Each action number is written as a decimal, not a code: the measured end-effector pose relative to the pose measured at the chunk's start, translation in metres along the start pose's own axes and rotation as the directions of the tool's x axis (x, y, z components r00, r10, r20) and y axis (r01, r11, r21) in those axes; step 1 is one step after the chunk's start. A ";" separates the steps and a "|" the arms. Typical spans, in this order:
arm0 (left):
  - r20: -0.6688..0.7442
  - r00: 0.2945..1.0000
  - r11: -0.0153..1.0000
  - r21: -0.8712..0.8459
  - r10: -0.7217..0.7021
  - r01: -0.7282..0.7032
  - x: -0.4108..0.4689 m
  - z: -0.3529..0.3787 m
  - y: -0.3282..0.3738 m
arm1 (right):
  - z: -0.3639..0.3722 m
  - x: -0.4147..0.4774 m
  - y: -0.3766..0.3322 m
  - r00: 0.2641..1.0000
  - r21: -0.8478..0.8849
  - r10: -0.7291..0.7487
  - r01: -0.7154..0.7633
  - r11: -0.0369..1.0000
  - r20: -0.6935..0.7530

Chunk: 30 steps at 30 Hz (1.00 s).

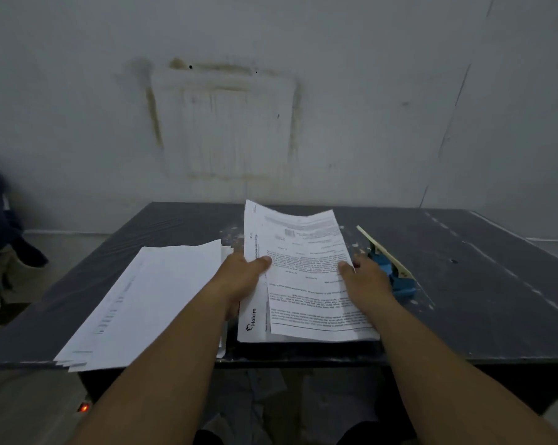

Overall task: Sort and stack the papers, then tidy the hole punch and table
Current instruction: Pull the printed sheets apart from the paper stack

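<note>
Near the middle of the dark counter (463, 300), the left hand (242, 277) and right hand (367, 281) hold the printed papers (303, 284) by the side edges, each grip clamped with the thumb on top. Toward the near left corner lies a fanned stack of white sheets (149, 300). A blue hole punch (396, 277) sits just beside the right hand.
</note>
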State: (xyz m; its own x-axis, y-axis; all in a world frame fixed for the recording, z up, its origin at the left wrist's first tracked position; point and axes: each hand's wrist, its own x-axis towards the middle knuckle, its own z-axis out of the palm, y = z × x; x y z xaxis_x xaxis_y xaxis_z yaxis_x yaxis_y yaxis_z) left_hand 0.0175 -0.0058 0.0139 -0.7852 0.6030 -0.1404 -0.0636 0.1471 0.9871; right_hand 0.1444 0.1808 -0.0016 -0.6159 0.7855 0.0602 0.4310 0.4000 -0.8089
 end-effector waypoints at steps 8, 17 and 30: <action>-0.043 0.994 0.994 0.036 -0.100 0.101 0.002 0.033 -0.005 | -0.023 -0.003 0.013 0.996 -0.300 0.079 -0.084 0.950 -0.030; -0.010 0.993 0.992 0.016 -0.121 0.121 0.002 0.063 0.000 | -0.037 -0.008 0.021 0.993 -0.626 0.118 -0.075 0.776 0.028; -0.050 0.991 0.991 0.046 -0.124 0.126 0.007 0.076 0.004 | -0.025 0.005 0.012 0.964 -0.840 -0.243 0.221 0.496 0.110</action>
State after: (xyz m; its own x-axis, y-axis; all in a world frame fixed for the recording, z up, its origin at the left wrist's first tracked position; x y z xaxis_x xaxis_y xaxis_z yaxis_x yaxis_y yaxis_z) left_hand 0.0589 0.0583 0.0109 -0.8009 0.5406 -0.2576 -0.1339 0.2576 0.9569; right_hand 0.1634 0.2011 0.0036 -0.7708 0.6079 0.1908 0.6316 0.7684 0.1032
